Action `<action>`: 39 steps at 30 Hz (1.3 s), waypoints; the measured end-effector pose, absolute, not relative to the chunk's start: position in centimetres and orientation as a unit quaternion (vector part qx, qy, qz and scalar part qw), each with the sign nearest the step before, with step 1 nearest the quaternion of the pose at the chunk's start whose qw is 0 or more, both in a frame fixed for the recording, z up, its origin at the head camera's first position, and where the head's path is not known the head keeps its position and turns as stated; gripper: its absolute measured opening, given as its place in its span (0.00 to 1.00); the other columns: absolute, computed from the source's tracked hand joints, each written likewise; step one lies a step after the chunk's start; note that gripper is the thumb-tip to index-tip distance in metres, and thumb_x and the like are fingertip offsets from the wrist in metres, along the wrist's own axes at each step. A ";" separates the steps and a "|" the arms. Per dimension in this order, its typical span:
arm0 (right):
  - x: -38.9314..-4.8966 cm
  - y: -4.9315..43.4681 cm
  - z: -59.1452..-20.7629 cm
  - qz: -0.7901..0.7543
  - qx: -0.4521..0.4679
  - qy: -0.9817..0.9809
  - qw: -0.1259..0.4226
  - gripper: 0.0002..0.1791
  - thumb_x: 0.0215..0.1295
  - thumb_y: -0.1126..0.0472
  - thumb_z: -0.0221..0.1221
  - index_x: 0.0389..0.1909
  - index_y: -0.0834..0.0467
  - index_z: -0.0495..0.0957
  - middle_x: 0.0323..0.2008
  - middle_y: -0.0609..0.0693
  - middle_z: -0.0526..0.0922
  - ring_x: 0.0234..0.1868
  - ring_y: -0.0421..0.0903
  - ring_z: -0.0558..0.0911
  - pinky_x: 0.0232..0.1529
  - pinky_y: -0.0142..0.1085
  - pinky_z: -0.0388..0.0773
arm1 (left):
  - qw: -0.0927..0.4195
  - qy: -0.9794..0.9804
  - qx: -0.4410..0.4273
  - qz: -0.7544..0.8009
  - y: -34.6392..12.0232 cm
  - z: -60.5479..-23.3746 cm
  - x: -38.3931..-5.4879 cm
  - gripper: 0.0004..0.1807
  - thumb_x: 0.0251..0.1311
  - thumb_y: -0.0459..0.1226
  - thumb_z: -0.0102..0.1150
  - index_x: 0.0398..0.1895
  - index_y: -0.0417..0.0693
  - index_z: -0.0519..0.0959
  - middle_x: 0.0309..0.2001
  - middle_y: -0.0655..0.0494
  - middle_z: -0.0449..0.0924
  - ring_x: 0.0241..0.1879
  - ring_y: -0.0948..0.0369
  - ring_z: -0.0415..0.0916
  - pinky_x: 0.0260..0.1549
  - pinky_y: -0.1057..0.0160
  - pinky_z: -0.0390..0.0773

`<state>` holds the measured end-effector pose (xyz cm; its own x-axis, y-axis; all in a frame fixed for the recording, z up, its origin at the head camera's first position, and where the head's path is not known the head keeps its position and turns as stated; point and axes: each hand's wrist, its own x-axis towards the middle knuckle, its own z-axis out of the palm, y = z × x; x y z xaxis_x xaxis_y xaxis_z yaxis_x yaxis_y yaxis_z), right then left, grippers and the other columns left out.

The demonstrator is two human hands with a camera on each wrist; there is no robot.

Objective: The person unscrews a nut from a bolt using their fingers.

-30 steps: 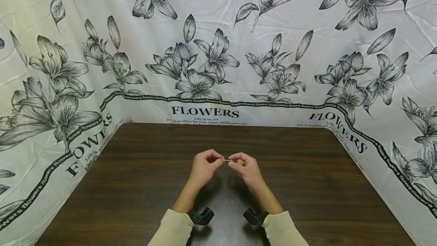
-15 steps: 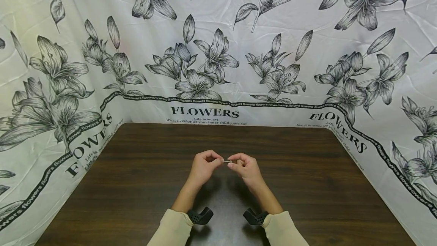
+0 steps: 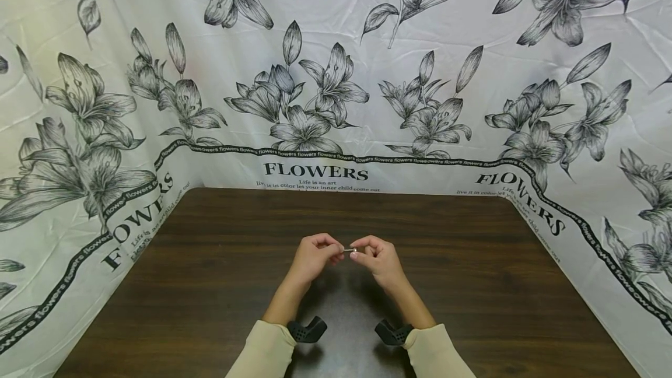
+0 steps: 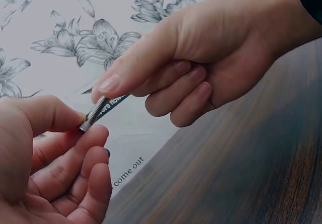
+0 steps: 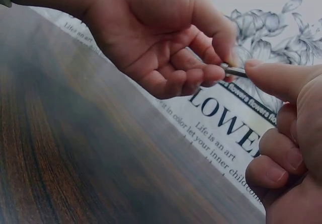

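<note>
Both hands meet over the middle of the table, with a small threaded metal bolt (image 3: 349,250) lying roughly level between their fingertips. My left hand (image 3: 312,256) pinches one end between thumb and forefinger. In the left wrist view, the bolt's thread (image 4: 98,108) shows, with a smooth, wider end at the left fingertips. My right hand (image 3: 380,258) pinches the other end, its thumb covering part of it. The right wrist view shows the short shank (image 5: 236,72) spanning the gap between the two hands. The remaining fingers of the right hand are curled in towards the palm.
A dark wood-grain table (image 3: 236,296) lies under the hands. White cloth (image 3: 336,104) with black flower prints and lettering surrounds its back and sides. Black devices (image 3: 307,329) are strapped to both wrists, below light sleeves (image 3: 265,352).
My left hand has dipped slightly and its fingers have shifted around the bolt's end. The right hand has stayed almost still, and the bolt remains between both hands.
</note>
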<state>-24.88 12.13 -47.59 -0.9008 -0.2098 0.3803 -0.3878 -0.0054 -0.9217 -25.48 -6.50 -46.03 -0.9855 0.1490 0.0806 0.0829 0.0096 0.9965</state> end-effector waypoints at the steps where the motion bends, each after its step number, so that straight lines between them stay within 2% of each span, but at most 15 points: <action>1: -24.9 12.2 -47.5 0.676 0.213 -0.703 0.064 0.08 0.57 0.75 0.64 0.38 0.72 0.80 0.13 0.42 0.59 0.13 0.34 0.57 0.17 0.28 0.56 | 0.028 0.706 0.076 0.703 -6.5 -46.0 -25.5 0.05 0.55 0.28 0.61 0.29 0.31 0.82 0.23 0.47 0.83 0.26 0.47 0.81 0.26 0.62 0.79; 6: -24.7 12.4 -46.9 0.669 0.207 -0.711 0.057 0.08 0.57 0.76 0.63 0.39 0.74 0.80 0.13 0.45 0.59 0.13 0.35 0.58 0.17 0.28 0.57 | 0.028 0.699 0.058 0.712 -6.8 -46.2 -25.7 0.06 0.55 0.27 0.61 0.31 0.27 0.82 0.24 0.44 0.83 0.25 0.51 0.82 0.26 0.60 0.80; 14: -25.7 12.5 -48.6 0.603 0.154 -0.778 0.082 0.08 0.55 0.69 0.69 0.36 0.65 0.84 0.11 0.43 0.59 0.12 0.35 0.57 0.15 0.28 0.54 | -0.005 0.744 0.074 0.664 -6.9 -47.2 -25.9 0.03 0.52 0.28 0.66 0.29 0.33 0.84 0.25 0.49 0.84 0.30 0.41 0.80 0.29 0.56 0.80; 17: -25.8 12.7 -49.0 0.559 0.146 -0.811 0.091 0.08 0.54 0.67 0.70 0.35 0.63 0.85 0.11 0.42 0.60 0.11 0.35 0.57 0.14 0.29 0.55 | -0.011 0.766 0.068 0.640 -7.0 -47.9 -26.1 0.03 0.51 0.28 0.67 0.29 0.36 0.84 0.25 0.52 0.83 0.28 0.45 0.80 0.28 0.57 0.79; 22: -26.0 13.0 -49.5 0.489 0.138 -0.856 0.097 0.07 0.54 0.66 0.70 0.35 0.59 0.86 0.11 0.42 0.61 0.12 0.35 0.59 0.16 0.31 0.57 | -0.024 0.798 0.060 0.599 -7.2 -48.7 -26.4 0.02 0.51 0.30 0.69 0.28 0.40 0.85 0.24 0.54 0.82 0.21 0.59 0.75 0.23 0.62 0.75; 24: -26.0 13.1 -49.7 0.471 0.131 -0.867 0.097 0.07 0.54 0.65 0.70 0.34 0.58 0.86 0.12 0.42 0.62 0.12 0.35 0.59 0.16 0.31 0.58 | -0.029 0.807 0.059 0.587 -7.2 -49.0 -26.4 0.02 0.51 0.30 0.70 0.28 0.41 0.85 0.24 0.55 0.82 0.20 0.61 0.74 0.22 0.62 0.75; 32: -25.9 13.4 -50.3 0.416 0.102 -0.899 0.086 0.07 0.55 0.61 0.70 0.36 0.55 0.86 0.12 0.42 0.64 0.13 0.39 0.63 0.15 0.32 0.59 | -0.059 0.840 0.070 0.535 -7.4 -49.9 -26.4 0.04 0.48 0.31 0.72 0.27 0.45 0.86 0.22 0.59 0.82 0.22 0.63 0.75 0.24 0.61 0.74; 39: -26.1 13.3 -51.0 0.363 0.090 -0.921 0.110 0.07 0.56 0.56 0.70 0.36 0.51 0.87 0.13 0.40 0.66 0.14 0.38 0.64 0.16 0.33 0.61 | -0.078 0.861 0.068 0.498 -7.2 -50.2 -26.4 0.05 0.48 0.32 0.73 0.24 0.51 0.85 0.23 0.63 0.82 0.27 0.64 0.76 0.32 0.60 0.73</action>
